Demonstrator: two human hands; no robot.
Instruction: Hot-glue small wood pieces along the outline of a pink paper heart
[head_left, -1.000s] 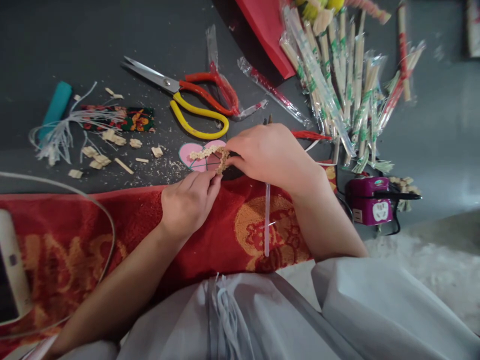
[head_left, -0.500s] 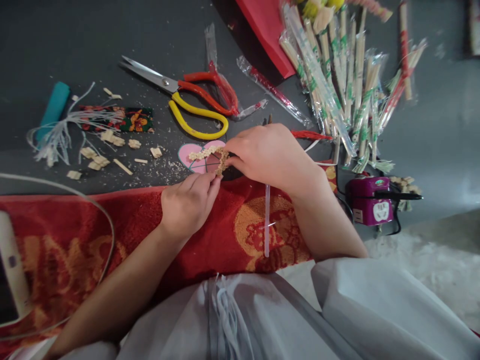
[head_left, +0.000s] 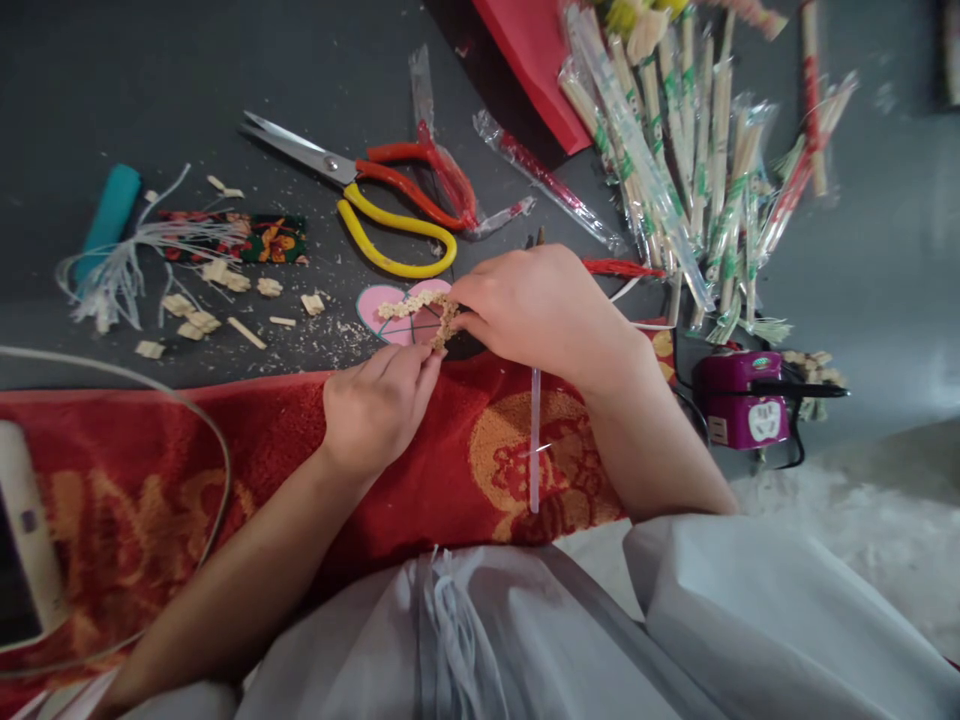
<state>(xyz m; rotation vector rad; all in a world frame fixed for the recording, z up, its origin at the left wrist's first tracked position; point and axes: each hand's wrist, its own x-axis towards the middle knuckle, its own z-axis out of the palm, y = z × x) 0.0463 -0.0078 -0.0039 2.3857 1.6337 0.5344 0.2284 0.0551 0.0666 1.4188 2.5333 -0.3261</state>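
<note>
Between my two hands is a bent strip of knobbly, straw-coloured woven braid (head_left: pixel 417 302), its curve lying over a pink heart-shaped piece (head_left: pixel 375 312) marked with dark lines. My left hand (head_left: pixel 379 405) pinches the braid's lower end between thumb and fingers. From the right, my right hand (head_left: pixel 525 305) grips its other side with thumb and forefinger. A clear glue stick (head_left: pixel 535 440) lies on the red towel below my right hand. Just beyond the heart rest scissors (head_left: pixel 337 165) with one yellow and one orange handle. My fingers hide part of the braid and heart.
Straw scraps (head_left: pixel 196 322), white threads (head_left: pixel 150 250) and a teal roll (head_left: pixel 111 210) lie to the left. Wrapped bundles of straw sticks (head_left: pixel 675 150) fill the upper right. A purple power adapter (head_left: pixel 742 400) stands at right; a cable (head_left: pixel 172 395) crosses the red towel (head_left: pixel 277 440).
</note>
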